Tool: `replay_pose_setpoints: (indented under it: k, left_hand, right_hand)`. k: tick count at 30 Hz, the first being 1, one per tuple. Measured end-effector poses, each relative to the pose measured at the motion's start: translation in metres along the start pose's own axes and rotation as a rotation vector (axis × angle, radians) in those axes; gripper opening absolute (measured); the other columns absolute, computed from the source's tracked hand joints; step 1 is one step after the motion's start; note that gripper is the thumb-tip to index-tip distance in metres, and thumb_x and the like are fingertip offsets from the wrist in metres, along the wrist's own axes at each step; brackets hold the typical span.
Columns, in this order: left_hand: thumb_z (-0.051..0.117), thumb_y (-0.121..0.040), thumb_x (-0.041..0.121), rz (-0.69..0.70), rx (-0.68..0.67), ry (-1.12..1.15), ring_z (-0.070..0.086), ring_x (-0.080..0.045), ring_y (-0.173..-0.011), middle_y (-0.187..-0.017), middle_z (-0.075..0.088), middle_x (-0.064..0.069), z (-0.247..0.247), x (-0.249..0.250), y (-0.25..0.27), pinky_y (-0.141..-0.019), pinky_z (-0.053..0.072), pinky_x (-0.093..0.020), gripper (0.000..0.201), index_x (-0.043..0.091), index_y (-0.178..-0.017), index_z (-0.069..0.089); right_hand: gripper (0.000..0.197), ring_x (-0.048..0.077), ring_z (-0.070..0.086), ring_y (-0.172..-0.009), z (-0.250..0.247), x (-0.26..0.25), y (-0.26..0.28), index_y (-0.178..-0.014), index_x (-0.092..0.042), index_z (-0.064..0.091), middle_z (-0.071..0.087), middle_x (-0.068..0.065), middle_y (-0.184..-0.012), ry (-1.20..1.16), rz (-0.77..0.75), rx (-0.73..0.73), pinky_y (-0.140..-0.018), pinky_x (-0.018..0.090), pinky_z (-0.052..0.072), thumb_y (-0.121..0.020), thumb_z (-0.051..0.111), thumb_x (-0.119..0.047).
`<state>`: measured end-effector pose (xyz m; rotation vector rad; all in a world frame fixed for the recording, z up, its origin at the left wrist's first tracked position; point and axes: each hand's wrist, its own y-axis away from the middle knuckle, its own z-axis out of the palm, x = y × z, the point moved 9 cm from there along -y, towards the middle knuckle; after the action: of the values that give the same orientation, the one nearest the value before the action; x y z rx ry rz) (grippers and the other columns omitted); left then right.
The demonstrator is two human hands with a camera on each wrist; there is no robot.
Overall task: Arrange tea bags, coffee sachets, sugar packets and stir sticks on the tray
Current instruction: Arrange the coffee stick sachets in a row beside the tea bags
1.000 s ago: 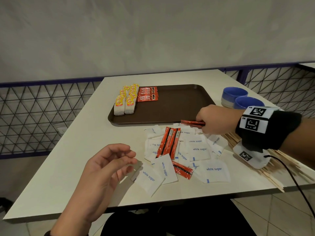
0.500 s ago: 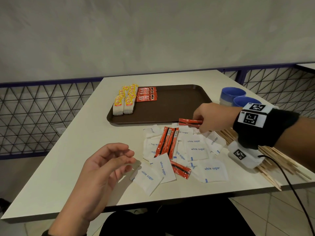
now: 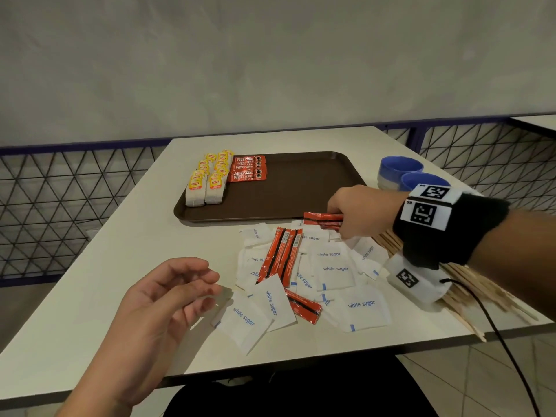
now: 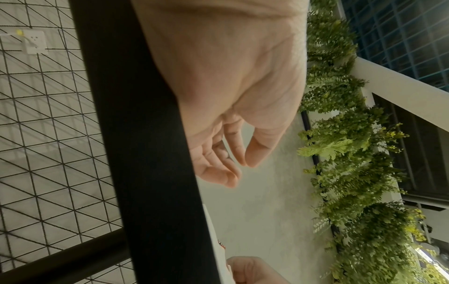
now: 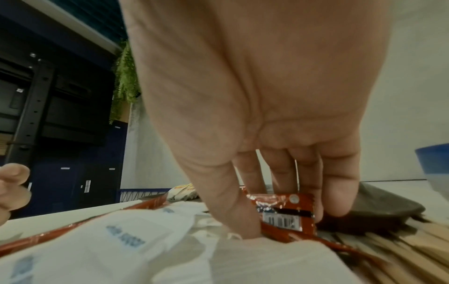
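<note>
A brown tray [image 3: 301,194] lies on the white table, with yellow-tagged tea bags [image 3: 207,182] and red coffee sachets [image 3: 248,173] in its far left corner. My right hand [image 3: 352,216] pinches red coffee sachets [image 3: 322,219] just above the tray's near edge; the right wrist view shows thumb and fingers clamped on a sachet [image 5: 284,215]. White sugar packets [image 3: 334,269] and more red sachets [image 3: 279,257] lie scattered in front of the tray. Wooden stir sticks [image 3: 469,284] lie under my right wrist. My left hand [image 3: 180,284] hovers empty, fingers loosely curled [image 4: 233,153].
Two blue bowls [image 3: 400,173] stand to the right of the tray. A wire-mesh railing [image 3: 60,206] runs behind and left of the table. A black cable [image 3: 496,335] hangs from my right wrist over the table's near edge.
My right hand has lifted the red sachets slightly and shifted a little left toward the tray's near edge. The left hand has stayed almost still.
</note>
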<state>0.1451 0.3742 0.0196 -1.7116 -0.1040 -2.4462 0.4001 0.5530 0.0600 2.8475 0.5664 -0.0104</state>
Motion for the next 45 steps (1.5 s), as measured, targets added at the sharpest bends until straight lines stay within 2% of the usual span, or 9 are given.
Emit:
replay_pose_setpoints:
  k: [8,11,16,19,22,29,33,39,45]
  left_hand:
    - [0.095,-0.045,0.031,0.023,-0.015,-0.016,0.068,-0.027,-0.080,-0.098,0.070,-0.018,-0.001,0.003,-0.001,-0.074,0.058,-0.027,0.064,0.005,-0.099,0.073]
    - [0.097,-0.042,0.034,0.016,-0.014,-0.003,0.067,-0.027,-0.081,-0.098,0.069,-0.018,-0.003,0.001,-0.002,-0.073,0.058,-0.027,0.069,0.005,-0.100,0.073]
    - [0.100,-0.036,0.037,0.010,-0.008,0.005,0.066,-0.028,-0.081,-0.097,0.069,-0.018,-0.003,0.001,-0.002,-0.070,0.058,-0.028,0.075,0.005,-0.099,0.073]
    - [0.094,-0.048,0.027,0.001,-0.007,0.013,0.067,-0.027,-0.080,-0.098,0.069,-0.019,-0.004,0.000,-0.002,-0.070,0.058,-0.027,0.060,0.004,-0.099,0.073]
    - [0.076,-0.063,0.013,-0.012,-0.007,0.033,0.067,-0.027,-0.077,-0.096,0.069,-0.020,-0.003,-0.002,-0.002,-0.068,0.058,-0.026,0.038,0.002,-0.099,0.072]
    - [0.075,-0.064,0.017,-0.008,0.012,-0.010,0.067,-0.030,-0.083,-0.099,0.071,-0.024,0.000,0.001,0.001,-0.073,0.059,-0.029,0.044,-0.003,-0.104,0.071]
    - [0.067,-0.084,0.020,-0.020,-0.011,-0.078,0.070,-0.030,-0.084,-0.106,0.071,-0.026,0.011,0.004,0.006,-0.078,0.061,-0.032,0.038,-0.002,-0.114,0.070]
    - [0.069,-0.087,0.019,-0.020,-0.027,-0.214,0.059,-0.031,-0.074,-0.085,0.067,-0.026,0.012,0.006,0.012,-0.068,0.059,-0.033,0.035,-0.012,-0.104,0.066]
    - [0.063,-0.096,0.009,-0.067,-0.023,-0.222,0.055,-0.027,-0.065,-0.078,0.063,-0.024,0.009,0.005,0.012,-0.083,0.052,-0.064,0.025,-0.014,-0.104,0.060]
  right_hand:
    - [0.013,0.022,0.067,-0.086,0.002,0.002,-0.003,-0.104,-0.010,0.069,0.069,0.009,-0.097,0.011,0.031,0.047,-0.064,0.023,0.047,-0.091,0.067,-0.011]
    - [0.004,0.020,0.065,-0.077,-0.002,0.002,-0.002,-0.091,-0.013,0.065,0.067,0.008,-0.089,0.036,0.030,0.116,-0.062,0.024,0.047,-0.093,0.065,-0.009]
    - [0.023,0.017,0.064,-0.069,-0.008,0.002,-0.001,-0.077,-0.021,0.054,0.063,0.002,-0.076,0.059,0.034,0.206,-0.063,0.026,0.050,-0.098,0.062,-0.015]
    - [0.027,0.013,0.060,-0.066,-0.024,-0.003,0.011,-0.074,-0.024,0.054,0.062,0.001,-0.076,0.010,0.036,0.246,-0.058,0.021,0.039,-0.100,0.063,-0.021]
    - [0.009,0.011,0.057,-0.069,-0.047,-0.009,0.030,-0.093,-0.021,0.065,0.063,0.000,-0.081,-0.079,0.027,0.300,-0.056,0.020,0.035,-0.099,0.063,-0.027]
    - [0.010,-0.003,0.068,-0.066,-0.049,-0.056,0.079,-0.096,-0.026,0.076,0.073,-0.006,-0.076,-0.507,-0.134,0.234,-0.049,0.010,0.046,-0.094,0.070,-0.032]
    - [0.011,0.007,0.075,-0.071,-0.020,-0.110,0.099,-0.093,-0.025,0.082,0.078,-0.008,-0.079,-0.745,-0.307,0.114,-0.066,0.026,0.060,-0.093,0.072,-0.031]
    - [0.015,0.005,0.069,-0.055,0.018,-0.159,0.092,-0.086,-0.022,0.080,0.074,-0.003,-0.068,-0.784,-0.372,0.119,-0.051,0.018,0.049,-0.096,0.070,-0.026]
    - [0.027,0.006,0.064,-0.060,0.012,-0.152,0.097,-0.083,-0.025,0.077,0.070,-0.004,-0.068,-0.773,-0.334,0.291,-0.049,0.020,0.044,-0.101,0.059,-0.034]
